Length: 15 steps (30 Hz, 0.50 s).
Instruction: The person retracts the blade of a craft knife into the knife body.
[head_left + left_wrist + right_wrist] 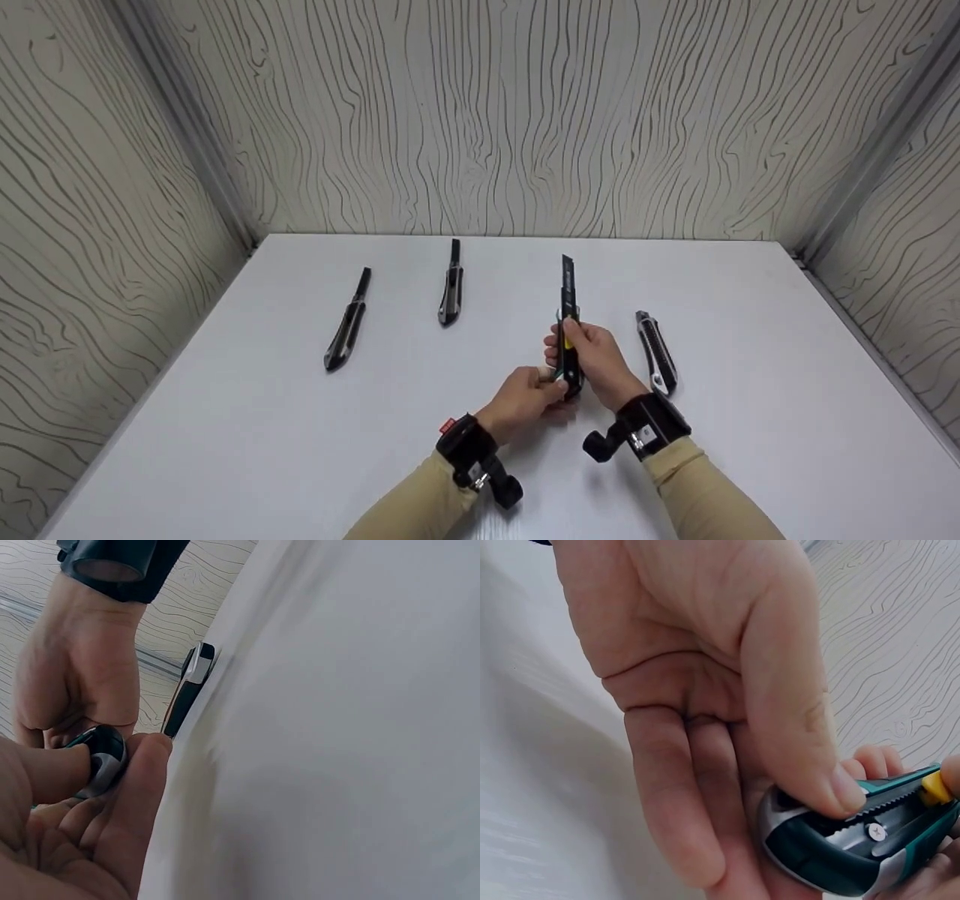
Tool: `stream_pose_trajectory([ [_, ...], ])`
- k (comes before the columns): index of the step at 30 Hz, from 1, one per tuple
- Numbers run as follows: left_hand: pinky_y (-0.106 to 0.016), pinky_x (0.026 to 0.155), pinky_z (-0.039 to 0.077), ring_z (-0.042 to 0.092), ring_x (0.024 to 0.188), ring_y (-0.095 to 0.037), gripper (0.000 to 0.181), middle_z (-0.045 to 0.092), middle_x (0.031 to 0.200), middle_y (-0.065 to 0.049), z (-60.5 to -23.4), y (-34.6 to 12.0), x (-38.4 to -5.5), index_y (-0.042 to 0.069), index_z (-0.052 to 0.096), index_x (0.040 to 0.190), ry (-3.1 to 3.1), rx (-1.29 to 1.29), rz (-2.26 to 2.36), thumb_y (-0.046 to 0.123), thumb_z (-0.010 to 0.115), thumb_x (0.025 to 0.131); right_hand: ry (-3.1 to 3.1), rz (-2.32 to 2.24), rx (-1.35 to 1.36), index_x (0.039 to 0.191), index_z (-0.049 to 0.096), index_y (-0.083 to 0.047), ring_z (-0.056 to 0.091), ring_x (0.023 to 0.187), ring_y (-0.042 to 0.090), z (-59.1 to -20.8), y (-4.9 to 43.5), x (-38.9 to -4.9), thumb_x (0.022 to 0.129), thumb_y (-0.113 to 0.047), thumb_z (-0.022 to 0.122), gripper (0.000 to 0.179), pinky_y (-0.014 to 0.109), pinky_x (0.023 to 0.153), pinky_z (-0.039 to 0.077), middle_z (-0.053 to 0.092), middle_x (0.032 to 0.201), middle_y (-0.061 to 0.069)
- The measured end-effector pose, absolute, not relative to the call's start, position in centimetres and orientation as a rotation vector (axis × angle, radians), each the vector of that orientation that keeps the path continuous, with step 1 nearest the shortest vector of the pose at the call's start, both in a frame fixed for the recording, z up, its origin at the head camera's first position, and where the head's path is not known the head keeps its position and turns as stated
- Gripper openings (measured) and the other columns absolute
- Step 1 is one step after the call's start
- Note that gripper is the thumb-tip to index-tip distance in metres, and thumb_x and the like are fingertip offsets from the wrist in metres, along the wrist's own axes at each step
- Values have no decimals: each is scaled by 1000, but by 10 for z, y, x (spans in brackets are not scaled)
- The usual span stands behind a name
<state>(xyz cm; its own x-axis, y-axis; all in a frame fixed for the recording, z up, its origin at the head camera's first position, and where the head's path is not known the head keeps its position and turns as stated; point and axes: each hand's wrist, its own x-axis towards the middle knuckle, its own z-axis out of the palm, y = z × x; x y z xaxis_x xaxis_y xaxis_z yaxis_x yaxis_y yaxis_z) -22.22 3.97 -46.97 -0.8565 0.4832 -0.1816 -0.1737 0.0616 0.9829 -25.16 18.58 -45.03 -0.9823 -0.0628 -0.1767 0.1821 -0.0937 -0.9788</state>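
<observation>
A dark green and black utility knife (568, 366) is held between both hands, its dark blade (568, 274) extended and pointing away toward the back wall. My right hand (598, 360) grips the handle, with the thumb on the yellow slider (934, 788). At the handle's rear end, my left hand (521, 401) pinches it between thumb and fingers. The left wrist view shows the rounded butt of the knife (109, 765) between those fingers. Another utility knife (658, 356), silver and black, lies just right of my right hand.
Two more black and silver utility knives lie on the left half of the white table (247, 420): one nearer (346, 335), one farther back (451, 297), both with blades extended. Wood-grain patterned panels (480, 120) enclose the table at the back and sides.
</observation>
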Motion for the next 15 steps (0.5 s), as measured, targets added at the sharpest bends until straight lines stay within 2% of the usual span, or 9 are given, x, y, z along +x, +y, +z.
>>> stream_pose_trajectory([
  [6, -33, 72, 56, 67, 77, -23, 19, 69, 91, -15, -471, 40, -222, -2, 62, 101, 1882, 300, 1846, 12, 52, 92, 1966, -2212, 92, 122, 43, 7, 62, 85, 17, -451, 185, -251, 99, -28, 38, 43, 30, 81, 54, 59, 102, 12],
  [15, -35, 77, 56, 68, 85, -26, 20, 68, 95, -16, -469, 39, -222, 0, 63, 103, 1865, 323, 1867, 13, 53, 92, 2004, -2207, 127, 121, 48, 3, 64, 89, 18, -446, 189, -253, 96, -34, 43, 45, 30, 85, 53, 61, 105, 14],
])
